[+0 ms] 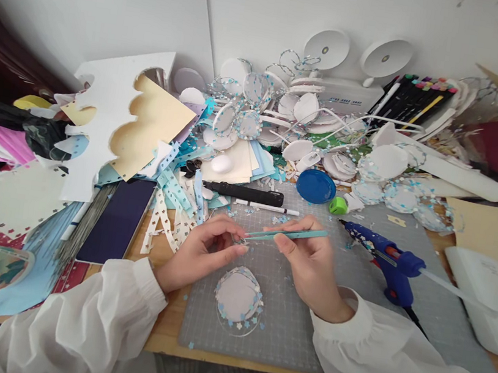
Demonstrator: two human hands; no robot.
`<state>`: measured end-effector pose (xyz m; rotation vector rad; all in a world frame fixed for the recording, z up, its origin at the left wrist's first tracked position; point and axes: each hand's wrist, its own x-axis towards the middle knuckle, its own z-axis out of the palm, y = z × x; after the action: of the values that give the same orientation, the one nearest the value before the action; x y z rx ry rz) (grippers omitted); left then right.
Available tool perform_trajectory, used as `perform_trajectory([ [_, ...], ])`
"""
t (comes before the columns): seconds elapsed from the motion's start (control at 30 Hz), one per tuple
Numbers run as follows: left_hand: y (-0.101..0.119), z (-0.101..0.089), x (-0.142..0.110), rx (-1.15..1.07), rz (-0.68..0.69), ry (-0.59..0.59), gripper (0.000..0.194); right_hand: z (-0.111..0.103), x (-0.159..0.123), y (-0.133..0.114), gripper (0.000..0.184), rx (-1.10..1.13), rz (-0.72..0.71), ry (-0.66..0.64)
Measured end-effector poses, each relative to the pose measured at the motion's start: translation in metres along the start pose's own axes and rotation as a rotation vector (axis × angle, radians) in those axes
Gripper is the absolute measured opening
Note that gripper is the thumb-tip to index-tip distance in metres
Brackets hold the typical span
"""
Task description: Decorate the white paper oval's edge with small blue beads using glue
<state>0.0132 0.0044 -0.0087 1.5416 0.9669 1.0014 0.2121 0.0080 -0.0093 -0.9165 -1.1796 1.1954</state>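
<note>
My right hand (pixel 309 260) is closed around a pair of teal tweezers (pixel 300 234), whose tips point left. Those tips reach the fingertips of my left hand (pixel 210 246), where thumb and fingers curl close together around something too small to make out. Just below the hands, on the grey cutting mat (pixel 293 335), lies a round white disc (pixel 239 296). Small blue and white flower-shaped pieces ring its edge, along with a thin clear loop.
A blue hot glue gun (pixel 389 259) lies at the right, nozzle toward the hands. Behind are a black cutter (pixel 248 194), a white pen (pixel 267 207), a blue lid (pixel 316 187) and heaped decorated discs. At left, a phone (pixel 118 220) lies beside punched paper strips (pixel 165 221).
</note>
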Motion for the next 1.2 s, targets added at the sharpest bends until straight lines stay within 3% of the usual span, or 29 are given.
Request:
perform_trajectory([
  [0.17, 0.0021, -0.0002, 0.001, 0.005, 0.016, -0.016, 0.009, 0.0018, 0.0, -0.0014, 0.019, 0.009, 0.001, -0.008],
  [0.57, 0.0087, -0.0009, 0.0017, 0.019, 0.026, -0.025, 0.012, -0.005, 0.0015, 0.0011, 0.018, 0.021, 0.045, 0.022],
  [0.8, 0.0078, -0.0019, 0.0009, -0.008, 0.012, -0.034, 0.013, -0.0028, 0.0025, -0.0021, 0.02, 0.007, 0.113, -0.047],
  [1.2, 0.0088, 0.0002, 0.0014, 0.078, 0.042, -0.034, 0.013, -0.0018, 0.001, -0.0051, 0.019, -0.029, 0.102, -0.063],
])
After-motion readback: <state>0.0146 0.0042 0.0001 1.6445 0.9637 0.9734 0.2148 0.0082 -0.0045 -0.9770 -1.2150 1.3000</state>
